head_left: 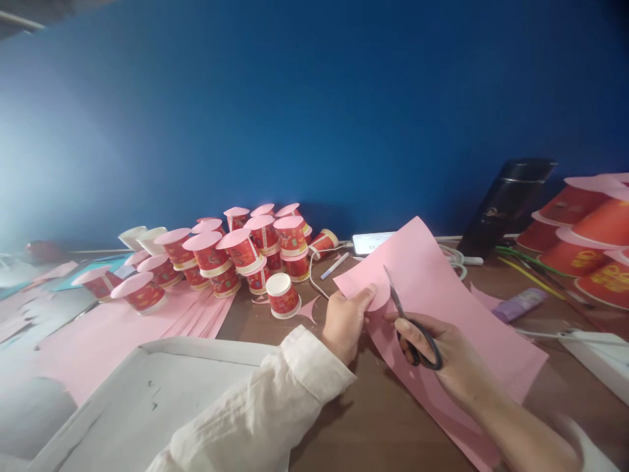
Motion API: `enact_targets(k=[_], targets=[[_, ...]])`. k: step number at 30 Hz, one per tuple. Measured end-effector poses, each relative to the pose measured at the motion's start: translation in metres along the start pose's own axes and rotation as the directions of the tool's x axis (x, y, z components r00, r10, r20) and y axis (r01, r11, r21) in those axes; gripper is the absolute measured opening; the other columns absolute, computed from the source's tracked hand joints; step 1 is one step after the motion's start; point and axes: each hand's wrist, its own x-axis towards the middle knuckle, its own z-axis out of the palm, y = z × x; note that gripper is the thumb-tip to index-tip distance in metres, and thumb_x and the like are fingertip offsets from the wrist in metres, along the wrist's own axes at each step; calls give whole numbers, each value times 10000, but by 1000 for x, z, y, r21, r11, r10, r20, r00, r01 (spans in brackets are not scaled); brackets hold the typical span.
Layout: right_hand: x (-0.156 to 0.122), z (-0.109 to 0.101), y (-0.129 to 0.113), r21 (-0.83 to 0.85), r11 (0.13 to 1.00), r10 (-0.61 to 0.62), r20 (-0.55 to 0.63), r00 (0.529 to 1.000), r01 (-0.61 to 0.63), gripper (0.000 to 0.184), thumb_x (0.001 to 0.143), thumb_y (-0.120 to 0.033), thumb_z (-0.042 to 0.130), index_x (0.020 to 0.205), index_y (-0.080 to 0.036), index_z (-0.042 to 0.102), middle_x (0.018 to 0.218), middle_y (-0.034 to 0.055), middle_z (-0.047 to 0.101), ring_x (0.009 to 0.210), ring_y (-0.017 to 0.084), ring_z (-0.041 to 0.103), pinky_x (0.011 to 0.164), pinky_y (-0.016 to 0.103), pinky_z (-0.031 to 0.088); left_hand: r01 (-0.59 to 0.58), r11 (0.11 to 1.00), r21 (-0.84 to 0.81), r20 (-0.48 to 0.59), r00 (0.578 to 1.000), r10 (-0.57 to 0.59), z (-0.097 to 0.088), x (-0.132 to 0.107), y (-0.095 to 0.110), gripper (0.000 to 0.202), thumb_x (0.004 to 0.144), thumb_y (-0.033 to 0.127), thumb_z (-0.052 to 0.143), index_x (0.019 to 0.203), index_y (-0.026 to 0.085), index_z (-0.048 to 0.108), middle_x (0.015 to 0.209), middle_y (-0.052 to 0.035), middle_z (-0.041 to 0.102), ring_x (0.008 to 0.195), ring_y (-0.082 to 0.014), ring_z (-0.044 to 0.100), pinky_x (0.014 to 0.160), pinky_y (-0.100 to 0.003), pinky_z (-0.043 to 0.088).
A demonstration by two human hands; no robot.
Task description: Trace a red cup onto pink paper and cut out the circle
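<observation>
A large sheet of pink paper [457,314] is held up above the table, tilted, with a curved cut near its left corner. My left hand [345,324] pinches that corner between thumb and fingers. My right hand [437,347] grips black-handled scissors [396,296], its fingers through the loops. The blades point up and away along the curved cut, close to my left thumb. Just left of my left hand, a small red paper cup [284,298] rests with its white end up. Pink paper scraps [309,309] lie beside it.
Stacked red cups topped with pink discs [240,246] stand at the back left, near pink sheets [128,351]. A white board or tray [162,400] lies in front. Behind are a lit phone [372,244] and a marker [335,265]. At right are a black bottle [508,203] and more red cups [584,262].
</observation>
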Motion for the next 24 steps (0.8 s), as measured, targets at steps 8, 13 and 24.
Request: enact_targets(k=[8,13,24], targets=[[1,-1,4,-16,1000,-9,-21,1000,9,537,796,-697,586,638,-184,564,562,-5,507,560,136,470,557,263,385,1,1000,5,-13,1000,-1,0,0,0,381,668,422,792,869,108,716,719,-50,677,490,-72,471,449,-208,365],[2,-2,7,-17,1000,-6,-18,1000,6,528,796,-691,591,665,-180,591,566,-3,519,565,138,480,557,260,384,-7,1000,-9,-5,1000,7,0,1,-1,375,674,419,791,874,111,712,709,-45,669,491,-72,468,450,-204,367],[2,-4,10,-17,1000,0,-14,1000,0,531,790,-692,599,641,-183,580,570,-5,511,572,136,473,561,256,387,-3,1000,22,-6,1000,3,0,-1,2,316,713,382,750,879,117,701,710,-36,651,498,-71,464,453,-205,356]])
